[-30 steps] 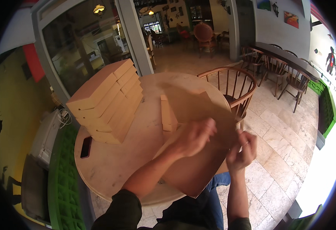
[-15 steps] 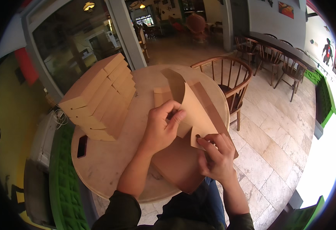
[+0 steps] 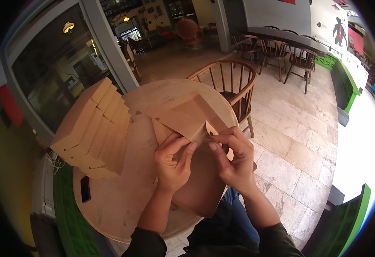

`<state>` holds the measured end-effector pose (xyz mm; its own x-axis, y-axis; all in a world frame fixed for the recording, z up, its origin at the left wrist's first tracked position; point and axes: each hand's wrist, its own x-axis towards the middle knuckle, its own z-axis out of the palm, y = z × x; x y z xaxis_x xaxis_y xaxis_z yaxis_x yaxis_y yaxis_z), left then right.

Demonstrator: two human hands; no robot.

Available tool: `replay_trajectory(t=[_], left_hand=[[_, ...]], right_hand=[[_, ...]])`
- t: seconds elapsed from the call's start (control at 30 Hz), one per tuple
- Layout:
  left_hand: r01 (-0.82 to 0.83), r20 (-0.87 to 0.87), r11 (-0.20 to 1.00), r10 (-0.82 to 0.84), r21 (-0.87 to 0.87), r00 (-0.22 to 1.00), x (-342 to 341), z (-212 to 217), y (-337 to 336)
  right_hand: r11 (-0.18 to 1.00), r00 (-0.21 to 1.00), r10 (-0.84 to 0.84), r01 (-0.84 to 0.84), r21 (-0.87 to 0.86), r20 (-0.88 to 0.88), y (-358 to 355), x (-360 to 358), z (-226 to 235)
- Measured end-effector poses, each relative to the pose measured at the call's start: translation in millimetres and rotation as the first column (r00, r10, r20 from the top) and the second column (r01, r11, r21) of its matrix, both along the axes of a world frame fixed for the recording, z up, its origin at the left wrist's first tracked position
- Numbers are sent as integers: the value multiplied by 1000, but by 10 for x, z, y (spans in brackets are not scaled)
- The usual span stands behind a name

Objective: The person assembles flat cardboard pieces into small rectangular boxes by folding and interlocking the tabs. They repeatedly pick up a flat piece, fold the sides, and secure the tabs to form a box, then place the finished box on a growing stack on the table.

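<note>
Left hand [image 3: 173,162]: grasping flat brown cardboard box blank [image 3: 187,124].
Right hand [image 3: 234,159]: pinching same blank's flap.
Blank position: round wooden tabletop [image 3: 123,201], near edge.

stacked tan boxes [image 3: 94,130], folded brown carton [image 3: 187,118]

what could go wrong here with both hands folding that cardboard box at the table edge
The left hand and right hand pinch one corner of the half-folded cardboard box, so a hard pull could tear or crease a flap. Its near part overhangs the round table toward the lap, so it might slide off if released. The stack of folded boxes leans in steps and could topple if bumped.
</note>
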<state>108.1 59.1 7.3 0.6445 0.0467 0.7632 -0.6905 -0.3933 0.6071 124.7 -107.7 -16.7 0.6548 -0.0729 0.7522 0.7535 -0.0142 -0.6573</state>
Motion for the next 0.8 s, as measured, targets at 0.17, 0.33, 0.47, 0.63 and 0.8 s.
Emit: replay_trajectory(t=[0.17, 0.33, 0.47, 0.63, 0.8], left_hand=[[156, -122, 966, -184, -208, 975, -35, -61, 13], [203, -134, 953, -236, -223, 963, -20, -89, 64], [167, -132, 953, -205, -252, 970, -22, -74, 104], [151, -123, 962, -182, -226, 976, -46, -75, 118], [160, -108, 964, -186, -212, 977, -36, -96, 105]], right_hand=[[997, 999, 21, -18, 78, -37, 107, -9, 26], [997, 995, -73, 72, 15, 68, 190, 2, 12], [992, 994, -103, 100, 71, 36, 238, 2, 4], [993, 989, -118, 118, 7, 91, 251, -19, 11], [991, 987, -135, 136, 4, 87, 245, -69, 44]])
